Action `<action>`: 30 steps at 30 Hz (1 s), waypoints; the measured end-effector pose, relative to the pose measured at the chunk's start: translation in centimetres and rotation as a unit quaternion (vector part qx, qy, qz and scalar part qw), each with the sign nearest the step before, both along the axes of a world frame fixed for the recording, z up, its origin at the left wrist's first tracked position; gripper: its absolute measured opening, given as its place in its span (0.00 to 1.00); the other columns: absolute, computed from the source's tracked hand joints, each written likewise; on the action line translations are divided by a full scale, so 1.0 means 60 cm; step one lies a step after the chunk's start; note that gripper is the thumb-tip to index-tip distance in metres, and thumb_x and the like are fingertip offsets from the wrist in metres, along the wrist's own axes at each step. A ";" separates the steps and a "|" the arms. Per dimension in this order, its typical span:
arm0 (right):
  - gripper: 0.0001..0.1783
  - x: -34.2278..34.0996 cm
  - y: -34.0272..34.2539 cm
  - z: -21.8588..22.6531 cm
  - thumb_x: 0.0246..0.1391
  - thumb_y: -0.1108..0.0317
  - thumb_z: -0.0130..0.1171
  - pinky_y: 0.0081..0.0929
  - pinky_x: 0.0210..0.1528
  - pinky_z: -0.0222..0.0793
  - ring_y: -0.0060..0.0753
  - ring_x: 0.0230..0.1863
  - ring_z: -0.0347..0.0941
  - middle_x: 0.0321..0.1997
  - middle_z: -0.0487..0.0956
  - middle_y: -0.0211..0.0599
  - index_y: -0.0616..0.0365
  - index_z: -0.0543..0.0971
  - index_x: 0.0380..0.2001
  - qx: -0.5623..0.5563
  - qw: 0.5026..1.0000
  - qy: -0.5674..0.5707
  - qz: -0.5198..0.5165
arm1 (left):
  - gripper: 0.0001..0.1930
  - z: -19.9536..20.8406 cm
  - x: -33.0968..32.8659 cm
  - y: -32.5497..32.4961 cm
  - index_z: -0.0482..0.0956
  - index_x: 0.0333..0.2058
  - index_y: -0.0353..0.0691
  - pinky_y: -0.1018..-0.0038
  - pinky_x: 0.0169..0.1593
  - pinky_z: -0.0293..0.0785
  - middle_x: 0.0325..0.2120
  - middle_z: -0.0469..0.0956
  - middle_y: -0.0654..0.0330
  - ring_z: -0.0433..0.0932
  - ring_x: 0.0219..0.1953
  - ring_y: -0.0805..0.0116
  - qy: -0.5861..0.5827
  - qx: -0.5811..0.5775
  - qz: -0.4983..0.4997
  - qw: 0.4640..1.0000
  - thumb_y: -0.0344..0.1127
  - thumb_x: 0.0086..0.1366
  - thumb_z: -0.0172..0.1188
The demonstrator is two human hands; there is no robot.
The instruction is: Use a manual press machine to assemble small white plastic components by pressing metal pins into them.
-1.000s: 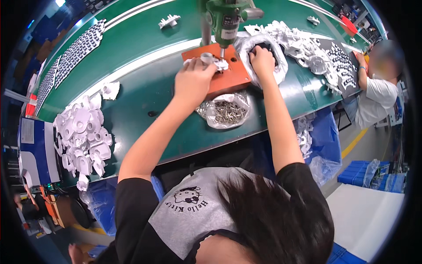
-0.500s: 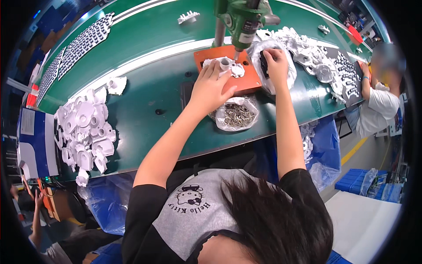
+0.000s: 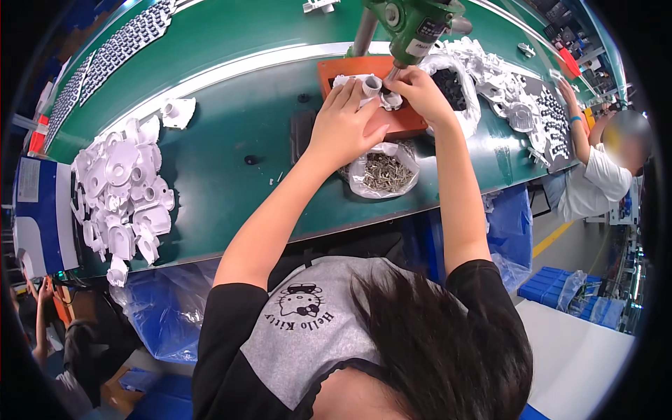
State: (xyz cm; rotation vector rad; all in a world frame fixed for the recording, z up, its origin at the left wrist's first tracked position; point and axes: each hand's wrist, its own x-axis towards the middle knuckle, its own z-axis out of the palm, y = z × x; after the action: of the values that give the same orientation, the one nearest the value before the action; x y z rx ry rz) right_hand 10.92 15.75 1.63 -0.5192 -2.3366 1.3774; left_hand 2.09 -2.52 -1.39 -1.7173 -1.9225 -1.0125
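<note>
A white plastic part (image 3: pixel 372 85) with a short round tube lies on an orange fixture plate (image 3: pixel 402 124). My left hand (image 3: pixel 344 122) lies across its left side, fingers stretched out and thumb apart. My right hand (image 3: pixel 420 94) is closed in a pinch at the part's right side, just below the tip of a green machine head (image 3: pixel 413 31). A small black piece (image 3: pixel 386 91) shows at its fingertips; its exact shape is hidden.
An open bag of screws (image 3: pixel 385 173) stands before the plate, a bag of black pieces (image 3: pixel 448 85) at its right. White parts (image 3: pixel 126 185) are heaped at left, more (image 3: pixel 483 77) at right. A black box (image 3: pixel 301 131) lies beside my left wrist. A co-worker (image 3: pixel 598 171) sits at right.
My right hand has left the bag of black pieces and moved left to the white part under the machine tip. My left hand stays on the part. The view has shifted slightly.
</note>
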 end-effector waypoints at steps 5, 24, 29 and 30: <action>0.10 -0.003 0.001 0.008 0.48 0.69 0.60 0.26 0.43 0.63 0.31 0.36 0.70 0.33 0.74 0.37 0.68 0.76 0.22 -0.112 0.993 0.013 0.032 | 0.22 -0.007 -0.003 0.001 0.78 0.42 0.39 0.58 0.60 0.61 0.48 0.71 0.38 0.69 0.54 0.46 -0.009 0.006 -0.003 1.000 0.47 0.51 0.62; 0.11 0.071 -0.073 -0.006 0.45 0.71 0.61 0.30 0.49 0.62 0.37 0.45 0.69 0.38 0.75 0.39 0.61 0.76 0.34 0.167 0.959 0.180 -0.142 | 0.22 -0.006 0.003 0.000 0.76 0.46 0.41 0.58 0.62 0.57 0.53 0.69 0.45 0.65 0.58 0.50 -0.005 -0.033 0.004 0.999 0.47 0.55 0.59; 0.06 0.171 -0.145 -0.021 0.43 0.72 0.62 0.29 0.43 0.61 0.33 0.39 0.68 0.31 0.75 0.32 0.57 0.78 0.28 0.242 0.970 0.033 -0.012 | 0.23 -0.010 -0.006 -0.005 0.76 0.46 0.41 0.58 0.62 0.57 0.52 0.69 0.42 0.65 0.57 0.48 0.005 -0.016 0.003 1.000 0.48 0.56 0.58; 0.06 0.184 -0.156 -0.017 0.42 0.72 0.63 0.29 0.42 0.61 0.32 0.37 0.67 0.30 0.75 0.30 0.56 0.79 0.27 0.330 0.943 -0.040 0.033 | 0.23 -0.009 -0.004 -0.003 0.76 0.46 0.40 0.58 0.62 0.57 0.51 0.69 0.40 0.67 0.55 0.47 0.015 -0.004 -0.003 1.000 0.49 0.56 0.58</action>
State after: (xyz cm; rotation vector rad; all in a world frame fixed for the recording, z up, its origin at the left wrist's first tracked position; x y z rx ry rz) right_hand 21.97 6.36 0.63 -0.2930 -2.6941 0.5246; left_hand 1.82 -2.70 -1.95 -1.7335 -1.9069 -0.9759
